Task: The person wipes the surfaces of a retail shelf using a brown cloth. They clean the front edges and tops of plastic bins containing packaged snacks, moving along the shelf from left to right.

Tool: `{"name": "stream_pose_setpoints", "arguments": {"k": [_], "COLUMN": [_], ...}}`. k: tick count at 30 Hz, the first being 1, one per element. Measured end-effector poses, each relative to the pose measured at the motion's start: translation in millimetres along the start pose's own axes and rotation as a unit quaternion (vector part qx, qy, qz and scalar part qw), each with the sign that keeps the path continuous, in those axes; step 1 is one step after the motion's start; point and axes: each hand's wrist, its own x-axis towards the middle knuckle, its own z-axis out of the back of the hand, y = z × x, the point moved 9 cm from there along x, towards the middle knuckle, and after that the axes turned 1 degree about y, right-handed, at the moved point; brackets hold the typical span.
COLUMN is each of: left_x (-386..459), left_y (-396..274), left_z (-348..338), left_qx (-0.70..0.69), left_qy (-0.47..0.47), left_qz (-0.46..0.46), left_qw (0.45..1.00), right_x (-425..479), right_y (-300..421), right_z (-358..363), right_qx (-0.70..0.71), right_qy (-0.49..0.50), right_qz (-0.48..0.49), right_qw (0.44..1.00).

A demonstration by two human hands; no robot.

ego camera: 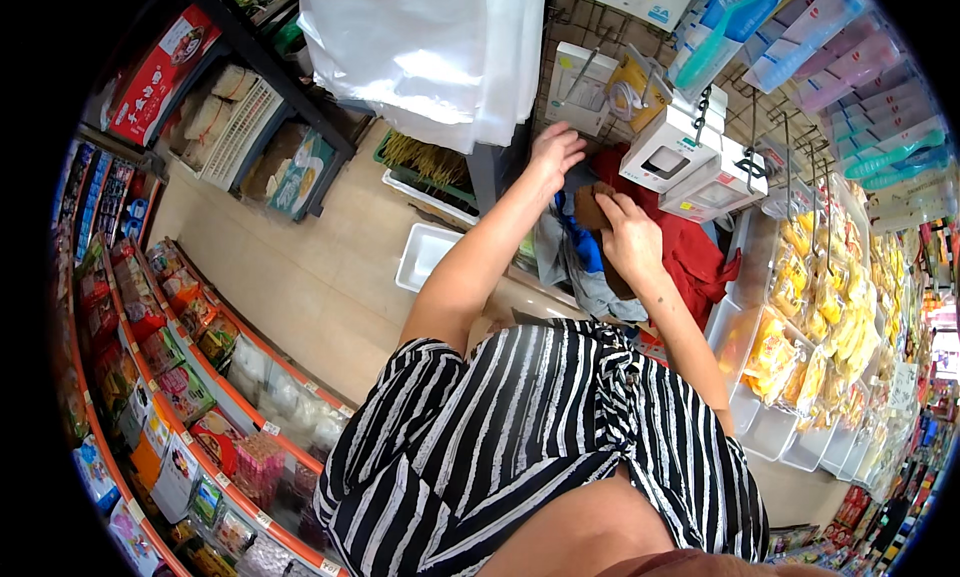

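My right hand [631,238] has its fingers on a brown cloth [594,208] and appears to grip it. Around that cloth is a pile of fabric: a blue piece [587,253], a grey piece [609,301] and a red cloth [686,265] on the right. My left hand [557,157] is raised beyond the pile with fingers spread and nothing visible in it. It is close to the lower edge of a white boxed item [581,89] on a wire rack. My hand and the hanging boxes hide part of the fabric.
White boxes [664,153] and packaged toothbrushes [795,44] hang from hooks. Clear bins of yellow-wrapped snacks [787,322] stand at right. White plastic bags [420,51] hang ahead. A white tray [424,256] sits on the floor. Curved shelves of packets [217,397] run along the left.
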Motion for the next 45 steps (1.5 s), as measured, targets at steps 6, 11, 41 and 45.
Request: {"name": "stream_pose_setpoints", "arguments": {"k": [6, 11, 41, 45], "left_x": [43.4, 82.1, 62.2, 32.0], "left_y": [-49.1, -51.8, -13.2, -22.5], "left_z": [-1.4, 15.8, 33.6, 48.3], "left_qx": [0.167, 0.273, 0.239, 0.191], "left_qy": [-0.063, 0.0, 0.016, 0.08], "left_qz": [-0.129, -0.141, -0.178, -0.151], "left_qw": [0.975, 0.951, 0.955, 0.966], "right_x": [-40.4, -51.9, -54.8, -54.8], "right_y": [-16.9, -20.5, -23.3, -27.8], "right_z": [-7.2, 0.8, -13.1, -6.9], "right_qx": [0.049, 0.06, 0.127, 0.15], "right_qy": [0.039, 0.045, 0.074, 0.087], "right_qz": [-0.065, -0.081, -0.089, -0.113], "right_qw": [0.996, 0.994, 0.985, 0.978]}}
